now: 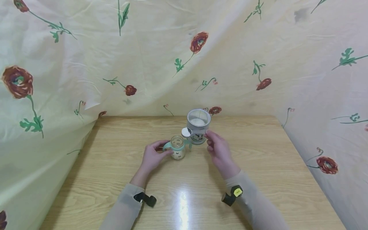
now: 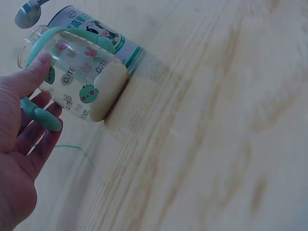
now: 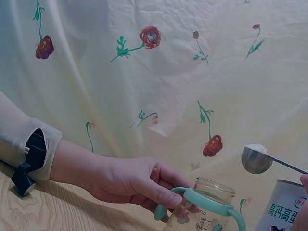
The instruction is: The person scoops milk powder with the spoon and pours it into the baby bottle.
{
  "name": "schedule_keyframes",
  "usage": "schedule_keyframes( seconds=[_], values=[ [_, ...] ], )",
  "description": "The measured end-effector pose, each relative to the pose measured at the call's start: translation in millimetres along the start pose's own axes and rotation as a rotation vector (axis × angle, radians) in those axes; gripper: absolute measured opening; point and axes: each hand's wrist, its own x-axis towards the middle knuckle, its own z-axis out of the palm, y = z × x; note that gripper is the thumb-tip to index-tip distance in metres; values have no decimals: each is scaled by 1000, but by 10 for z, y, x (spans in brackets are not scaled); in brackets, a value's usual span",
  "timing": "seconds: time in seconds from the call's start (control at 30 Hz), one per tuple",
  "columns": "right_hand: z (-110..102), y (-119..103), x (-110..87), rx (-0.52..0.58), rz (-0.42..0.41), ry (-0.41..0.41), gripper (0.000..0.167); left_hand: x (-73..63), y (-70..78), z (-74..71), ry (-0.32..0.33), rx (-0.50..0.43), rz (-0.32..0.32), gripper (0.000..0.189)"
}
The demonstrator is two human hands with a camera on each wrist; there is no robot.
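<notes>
Pinching a heaped scoop [image 1: 187,132] at one o'clock from the bottle [image 1: 178,150] the left hand [image 1: 153,156] grips on the surface [image 1: 253,156], the right hand [image 1: 220,150] risks spilling powder [image 3: 256,147] short of the mouth [image 1: 176,140], near the can [image 1: 198,138] toward two o'clock, should the scoop tilt early.

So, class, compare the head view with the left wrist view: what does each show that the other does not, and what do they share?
Only the head view shows the right hand, which pinches the metal scoop, and the white powder inside the cow-printed can.

Only the left wrist view shows readable "CUTE" lettering on the clear two-handled bottle.

Both share the left hand gripping the bottle, plus the scoop, the can and the wooden table.
</notes>
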Motion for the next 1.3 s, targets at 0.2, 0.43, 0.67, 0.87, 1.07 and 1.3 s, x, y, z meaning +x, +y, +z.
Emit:
schedule_keyframes(
  seconds=[0.2,0.43,0.67,0.87,1.07,1.3],
  values=[
    [19,29,-8,-7,-9,-8,15,5,-11,3,-1,-7,-10,44],
    [26,58,-14,-32,-8,-21,14,6,-3,3,1,-7,-13,44],
    [60,104,-26,-65,-45,-17,15,15,2,0,-2,-9,-7,44],
    [67,155,-13,-80,-69,-8,15,17,3,5,-2,-10,-8,43],
    [78,178,-7,-112,-97,12,8,13,23,3,-4,-12,-8,44],
    [72,192,-4,-161,-126,28,9,10,38,0,-5,-7,-21,45]
  ],
)
